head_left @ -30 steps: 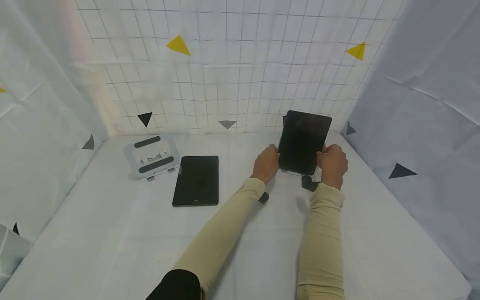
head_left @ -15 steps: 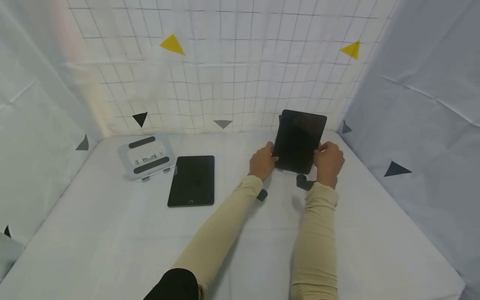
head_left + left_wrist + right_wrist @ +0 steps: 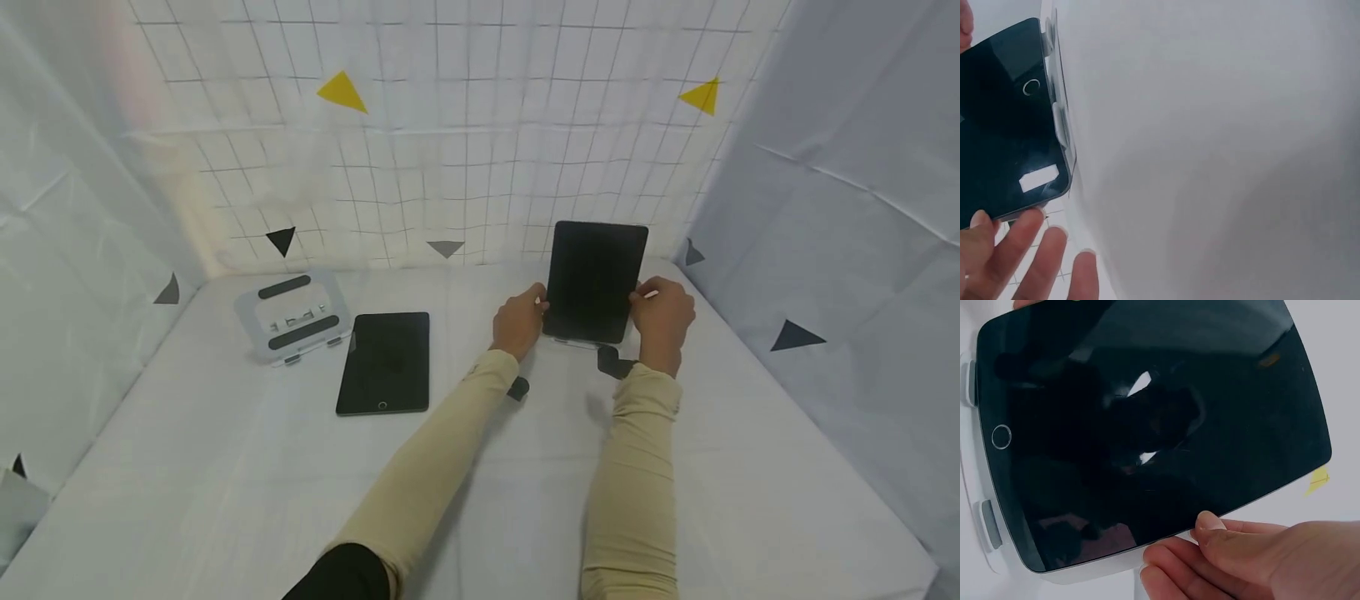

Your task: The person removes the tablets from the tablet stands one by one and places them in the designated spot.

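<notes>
A black tablet (image 3: 595,279) leans upright, tilted back, on a light stand at the back right. In the right wrist view, two stand hooks (image 3: 990,525) sit along the tablet's home-button edge. My left hand (image 3: 517,323) pinches the tablet's left side, thumb at the screen edge and the index finger behind; its other fingers (image 3: 1084,275) spread away from it. On the right side, my right hand (image 3: 663,321) pinches the edge, with the thumb on the front rim and fingers behind. Most of the stand is hidden behind the tablet.
A second black tablet (image 3: 384,362) lies flat left of centre on the white table (image 3: 300,500). Beyond it to the left is a grey folded stand (image 3: 303,332) with black pads. White sheet walls close off the back and both sides.
The tablet has turned slightly, its top edge now more level and farther left. Both hands stay at its sides throughout. The other tablet and stand keep their places on the table.
</notes>
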